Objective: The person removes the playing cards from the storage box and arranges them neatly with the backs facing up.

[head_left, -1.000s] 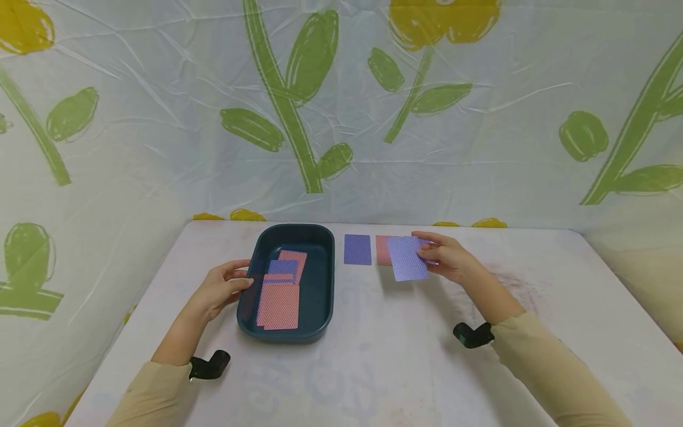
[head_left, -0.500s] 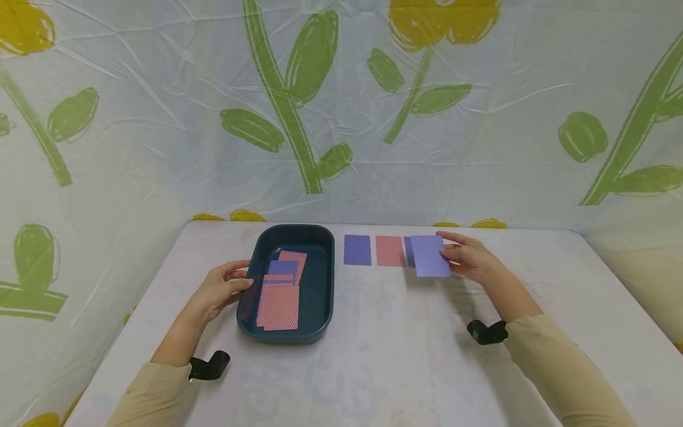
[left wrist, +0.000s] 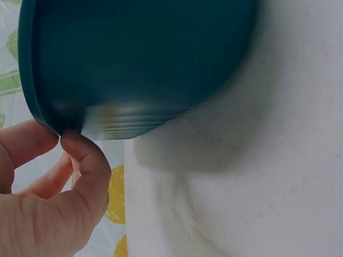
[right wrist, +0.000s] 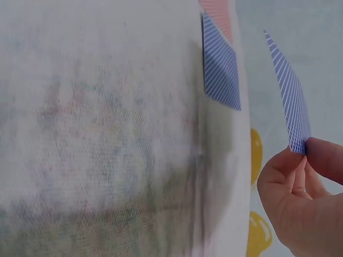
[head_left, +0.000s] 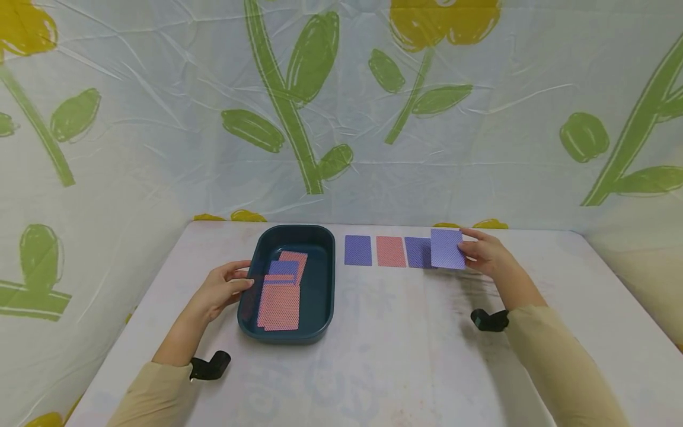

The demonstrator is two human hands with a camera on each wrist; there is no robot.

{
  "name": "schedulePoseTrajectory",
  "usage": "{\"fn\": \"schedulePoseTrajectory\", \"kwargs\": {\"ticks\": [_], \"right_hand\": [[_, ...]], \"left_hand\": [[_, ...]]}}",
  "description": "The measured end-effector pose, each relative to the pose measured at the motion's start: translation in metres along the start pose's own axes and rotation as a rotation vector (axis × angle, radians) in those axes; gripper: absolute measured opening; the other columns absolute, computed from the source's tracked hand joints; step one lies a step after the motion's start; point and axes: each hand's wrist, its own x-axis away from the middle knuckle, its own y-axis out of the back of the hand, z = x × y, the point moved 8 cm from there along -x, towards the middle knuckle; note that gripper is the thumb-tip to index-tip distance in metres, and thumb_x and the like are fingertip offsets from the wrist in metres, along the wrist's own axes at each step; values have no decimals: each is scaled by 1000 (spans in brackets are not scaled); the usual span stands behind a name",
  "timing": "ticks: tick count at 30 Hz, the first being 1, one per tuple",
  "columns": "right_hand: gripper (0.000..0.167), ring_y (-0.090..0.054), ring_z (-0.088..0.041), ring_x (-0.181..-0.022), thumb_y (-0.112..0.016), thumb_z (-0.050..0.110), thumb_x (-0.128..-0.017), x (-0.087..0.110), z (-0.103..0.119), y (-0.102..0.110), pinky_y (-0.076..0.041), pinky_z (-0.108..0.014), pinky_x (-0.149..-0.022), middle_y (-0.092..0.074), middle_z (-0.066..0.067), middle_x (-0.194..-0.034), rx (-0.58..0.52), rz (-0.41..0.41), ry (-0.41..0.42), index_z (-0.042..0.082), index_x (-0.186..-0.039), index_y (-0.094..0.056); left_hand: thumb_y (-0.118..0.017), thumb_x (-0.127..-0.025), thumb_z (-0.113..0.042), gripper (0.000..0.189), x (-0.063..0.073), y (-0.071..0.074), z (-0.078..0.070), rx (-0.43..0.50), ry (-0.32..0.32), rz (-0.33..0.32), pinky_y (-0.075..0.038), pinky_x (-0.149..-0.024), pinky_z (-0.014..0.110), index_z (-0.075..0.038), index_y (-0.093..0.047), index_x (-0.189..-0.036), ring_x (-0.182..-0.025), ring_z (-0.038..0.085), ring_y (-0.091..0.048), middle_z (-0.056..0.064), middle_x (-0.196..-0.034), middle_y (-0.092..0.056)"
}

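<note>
A blue-backed playing card (head_left: 447,249) is pinched by its right edge in my right hand (head_left: 485,256), raised above the table. In the right wrist view, thumb and fingers grip one end of that card (right wrist: 289,99). Behind it in the head view, a row lies on the table: a blue card (head_left: 358,250), a red card (head_left: 391,252) and another blue card (head_left: 417,252), partly covered by the held one. My left hand (head_left: 223,289) pinches the left rim of a dark teal tray (head_left: 319,320); the left wrist view shows thumb and finger on the rim (left wrist: 28,80).
Inside the tray lie several overlapping cards, red-backed ones (head_left: 283,305) and a blue-backed one (head_left: 284,268). A white cloth covers the table (head_left: 373,356). Behind it hangs a flower-printed sheet (head_left: 469,142).
My right hand has carried the blue card rightward along the row, then slightly up, uncovering the red card and much of the blue card beside it. The left hand and tray have stayed put.
</note>
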Motion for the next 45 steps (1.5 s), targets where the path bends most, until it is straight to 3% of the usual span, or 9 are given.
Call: {"fn": "schedulePoseTrajectory", "kwargs": {"ticks": [2,8,12,18,25,30,33,36,45], "right_hand": [[70,-53,-7,-80,-51,-5,-90,-4,-1,6,-45,-25,-72,-56,5,-84,10,-32,-15,15,-149,-20],[45,-52,-8,-76,-55,-3,-89,-15,-3,24,-46,-24,-68,-55,4,-80,96,-136,-12,12,-129,-42],[52,-51,-7,-75,-55,-2,-89,-22,-2,28,-46,-24,-68,-55,3,-82,190,-178,27,3,-137,-36],[61,-51,-4,-70,-54,-5,-86,-29,2,35,-46,-23,-65,-53,2,-85,384,-249,77,-5,-141,-28],[57,-48,-4,-57,-60,-9,-76,-37,8,38,-43,-22,-52,-58,-2,-72,684,-314,234,-15,-129,-41],[50,-60,-24,-76,-67,-3,-72,-32,13,29,-45,-25,-64,-63,-28,-97,957,-402,340,-13,-119,-54],[49,-57,-40,-94,-66,-3,-70,-28,16,19,-46,-37,-76,-60,-31,-106,1039,-417,382,-14,-116,-55],[48,-55,-44,-98,-65,-2,-68,-26,18,15,-42,-47,-83,-61,-31,-103,1094,-438,393,-14,-114,-56],[43,-56,-45,-90,-55,-1,-65,-28,21,6,-44,-52,-71,-61,-29,-97,1291,-470,448,-11,-107,-60]], "left_hand": [[-56,-91,-2,54,0,0,0,3,-2,0,-48,-74,23,2,-34,-140,-85,12,-54,22,-121,-44],[-56,-90,-1,54,0,0,0,16,-11,6,-49,-72,22,3,-34,-140,-82,12,-55,19,-115,-47],[-56,-90,-1,54,0,1,0,18,-13,3,-48,-71,22,3,-35,-139,-82,12,-55,19,-115,-48],[-56,-90,-1,54,-1,-2,0,27,-19,15,-49,-72,23,3,-34,-140,-83,11,-56,21,-118,-48],[-56,-90,0,54,0,-1,0,16,-21,6,-48,-73,23,3,-35,-139,-82,11,-56,20,-115,-49],[-56,-90,0,54,0,0,1,6,-17,-1,-48,-73,23,2,-35,-139,-83,12,-55,21,-117,-48],[-56,-90,0,53,0,0,0,4,-8,-11,-48,-72,23,1,-36,-139,-83,12,-55,20,-117,-48],[-56,-90,-1,53,0,0,-1,11,-9,-8,-48,-71,23,2,-36,-139,-82,11,-55,20,-117,-48],[-57,-89,0,53,0,0,-1,22,-7,-10,-48,-69,23,3,-37,-138,-80,10,-55,18,-113,-50]]}}
